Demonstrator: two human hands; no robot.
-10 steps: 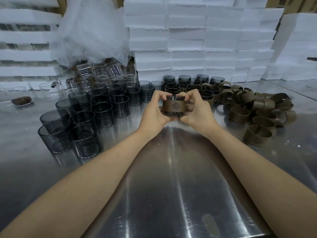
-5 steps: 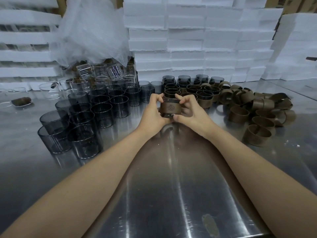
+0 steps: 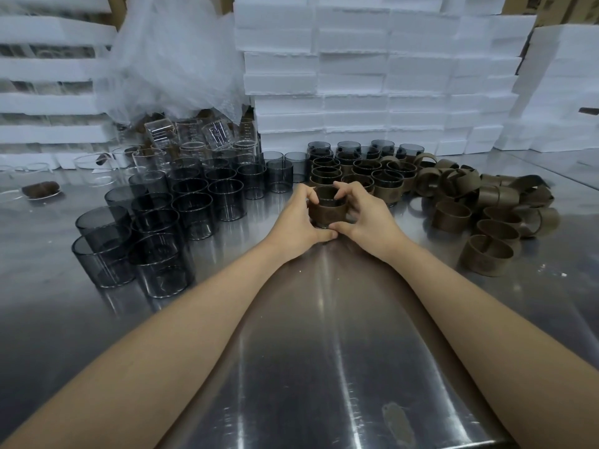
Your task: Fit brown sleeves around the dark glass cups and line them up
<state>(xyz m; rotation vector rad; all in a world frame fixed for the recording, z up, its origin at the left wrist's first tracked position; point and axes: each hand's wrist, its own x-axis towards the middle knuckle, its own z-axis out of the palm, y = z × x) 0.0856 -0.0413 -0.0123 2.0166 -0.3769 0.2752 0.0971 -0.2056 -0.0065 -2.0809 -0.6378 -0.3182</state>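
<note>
On the steel table (image 3: pixel 324 335), most of my job is left.
Many bare dark glass cups (image 3: pixel 191 202) stand left, loose brown sleeves (image 3: pixel 486 254) lie right, a few sleeved cups (image 3: pixel 387 186) stand behind; my left hand (image 3: pixel 296 218) and right hand (image 3: pixel 366 218) both grip one cup (image 3: pixel 325 193), sleeve on.

Looking out over a polished steel surface (image 3: pixel 324 351), streaked down the middle with pale overhead glare. Walled in along the far edge by stacked white foam blocks (image 3: pixel 382 76). Over at the far left corner, slotted foam trays (image 3: pixel 42 69), half draped in crumpled clear plastic sheeting (image 3: pixel 168 59). Up top right, slivers of brown cardboard (image 3: pixel 518 4). Down near the front edge, a dull smudge (image 3: pixel 397 422).
</note>
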